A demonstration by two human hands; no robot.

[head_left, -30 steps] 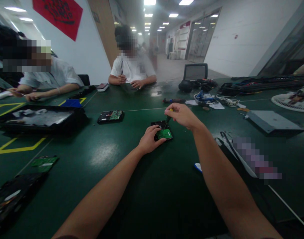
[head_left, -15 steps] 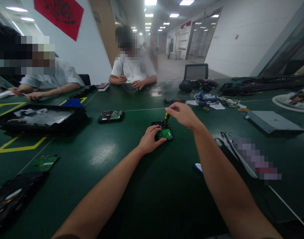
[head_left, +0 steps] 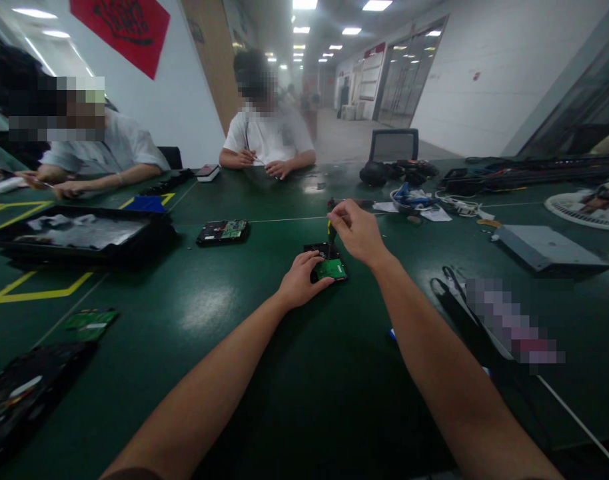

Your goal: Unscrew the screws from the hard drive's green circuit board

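Note:
A small black hard drive with a green circuit board [head_left: 330,269] lies on the green table [head_left: 224,313] in front of me. My left hand [head_left: 300,281] rests on its near left side, fingers curled against it, holding it down. My right hand [head_left: 357,230] is closed around a screwdriver [head_left: 330,235] with a yellow and black grip. The tool stands nearly upright, its tip on the drive's far end.
A second hard drive [head_left: 222,232] lies to the left, beside a black tray [head_left: 74,233]. A loose green board [head_left: 88,323] and a dark device [head_left: 24,393] sit near left. Cables, tools and a grey box [head_left: 547,247] lie right. Two people work across the table.
My right hand has shifted a little left and away, bringing the screwdriver more upright over the drive. The left hand has stayed on the drive.

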